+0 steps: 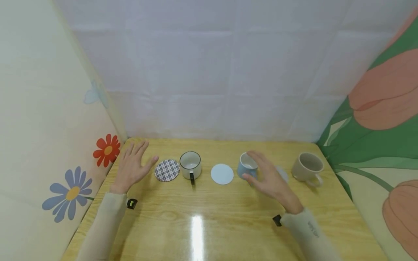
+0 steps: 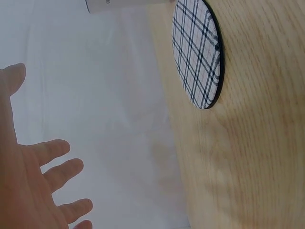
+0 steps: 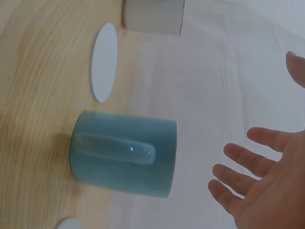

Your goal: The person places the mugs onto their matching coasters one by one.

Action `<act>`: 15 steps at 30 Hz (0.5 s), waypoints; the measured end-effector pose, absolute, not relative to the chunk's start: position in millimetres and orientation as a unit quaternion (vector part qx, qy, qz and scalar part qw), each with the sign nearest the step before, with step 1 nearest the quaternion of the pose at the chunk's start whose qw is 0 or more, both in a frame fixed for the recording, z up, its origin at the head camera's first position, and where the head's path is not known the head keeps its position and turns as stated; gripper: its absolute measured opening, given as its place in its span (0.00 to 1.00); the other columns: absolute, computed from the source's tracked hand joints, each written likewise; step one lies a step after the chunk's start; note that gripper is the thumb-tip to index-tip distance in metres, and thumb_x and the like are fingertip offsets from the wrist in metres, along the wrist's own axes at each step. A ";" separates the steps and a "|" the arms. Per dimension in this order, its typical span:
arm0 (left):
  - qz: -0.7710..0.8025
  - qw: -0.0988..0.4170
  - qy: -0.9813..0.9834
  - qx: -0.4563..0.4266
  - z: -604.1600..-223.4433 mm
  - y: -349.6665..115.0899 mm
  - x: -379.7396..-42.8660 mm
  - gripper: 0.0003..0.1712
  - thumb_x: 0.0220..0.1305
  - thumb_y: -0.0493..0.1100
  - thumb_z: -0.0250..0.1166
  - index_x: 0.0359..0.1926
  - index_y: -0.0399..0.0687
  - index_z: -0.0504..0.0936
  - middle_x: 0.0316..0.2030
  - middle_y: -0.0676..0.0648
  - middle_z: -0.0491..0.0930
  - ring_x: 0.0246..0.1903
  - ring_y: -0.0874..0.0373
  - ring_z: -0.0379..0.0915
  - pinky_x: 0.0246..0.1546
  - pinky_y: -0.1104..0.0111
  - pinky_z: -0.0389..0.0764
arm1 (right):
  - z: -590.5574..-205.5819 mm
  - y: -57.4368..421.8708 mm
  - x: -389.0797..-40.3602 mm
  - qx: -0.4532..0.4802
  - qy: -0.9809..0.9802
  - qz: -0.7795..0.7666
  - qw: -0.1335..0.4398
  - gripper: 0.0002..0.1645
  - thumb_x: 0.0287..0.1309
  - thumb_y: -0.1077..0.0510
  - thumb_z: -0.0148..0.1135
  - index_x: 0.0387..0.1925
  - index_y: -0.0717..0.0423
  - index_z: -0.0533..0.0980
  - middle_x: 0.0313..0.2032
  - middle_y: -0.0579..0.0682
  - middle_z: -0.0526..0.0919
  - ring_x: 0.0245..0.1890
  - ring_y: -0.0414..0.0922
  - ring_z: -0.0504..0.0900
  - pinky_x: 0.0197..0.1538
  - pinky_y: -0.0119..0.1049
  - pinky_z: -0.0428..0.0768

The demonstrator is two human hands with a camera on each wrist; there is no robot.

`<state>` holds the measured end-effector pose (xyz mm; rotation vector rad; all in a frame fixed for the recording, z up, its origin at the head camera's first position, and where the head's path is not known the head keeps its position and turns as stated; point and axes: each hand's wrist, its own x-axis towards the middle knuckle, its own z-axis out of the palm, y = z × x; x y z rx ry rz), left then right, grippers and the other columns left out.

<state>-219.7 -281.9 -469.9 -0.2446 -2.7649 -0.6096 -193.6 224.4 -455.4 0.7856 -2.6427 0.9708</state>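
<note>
My right hand (image 1: pixel 271 179) hovers over the right side of a blue mug (image 1: pixel 245 169), fingers spread and holding nothing. In the right wrist view the blue mug (image 3: pixel 124 155) stands upright, its handle towards the camera, and a gap shows between it and the fingertips (image 3: pixel 233 150). My left hand (image 1: pixel 132 166) is held up at the table's left side, fingers apart and palm bare. Nearest to it is a round plaid coaster (image 1: pixel 167 170), lying flat with a dark edge in the left wrist view. Just right of that coaster stands a white enamel mug (image 1: pixel 190 165) with a black rim and black handle.
A pale round coaster (image 1: pixel 222 174) lies between the white and blue mugs. Another light coaster (image 1: pixel 282 174) is partly hidden behind my right hand. A large beige mug (image 1: pixel 307 167) stands at the far right. Cloth walls (image 1: pixel 209 72) enclose the wooden table (image 1: pixel 163 221).
</note>
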 end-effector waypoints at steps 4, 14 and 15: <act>-0.216 0.142 -0.963 -0.083 -472.1 -281.3 -217.9 0.48 0.75 0.68 0.59 0.82 0.43 0.63 0.80 0.34 0.62 0.81 0.23 0.44 0.77 0.26 0.48 | -458.8 215.8 -191.2 0.274 -0.898 0.328 0.105 0.46 0.68 0.47 0.72 0.79 0.59 0.64 0.76 0.64 0.69 0.73 0.68 0.71 0.70 0.72 0.74; -0.225 0.147 -0.959 -0.085 -476.7 -281.9 -217.8 0.47 0.75 0.67 0.60 0.82 0.43 0.64 0.81 0.34 0.62 0.80 0.22 0.45 0.77 0.26 0.49 | -464.1 200.1 -191.1 0.306 -0.882 0.343 0.107 0.48 0.66 0.46 0.74 0.78 0.61 0.65 0.75 0.63 0.73 0.72 0.67 0.74 0.67 0.70 0.78; -0.226 0.147 -0.959 -0.085 -477.0 -281.7 -217.5 0.47 0.75 0.67 0.60 0.81 0.43 0.64 0.80 0.34 0.62 0.80 0.22 0.45 0.77 0.26 0.48 | -465.0 198.9 -191.1 0.306 -0.882 0.343 0.106 0.48 0.66 0.46 0.74 0.78 0.60 0.65 0.74 0.63 0.73 0.72 0.67 0.74 0.68 0.70 0.78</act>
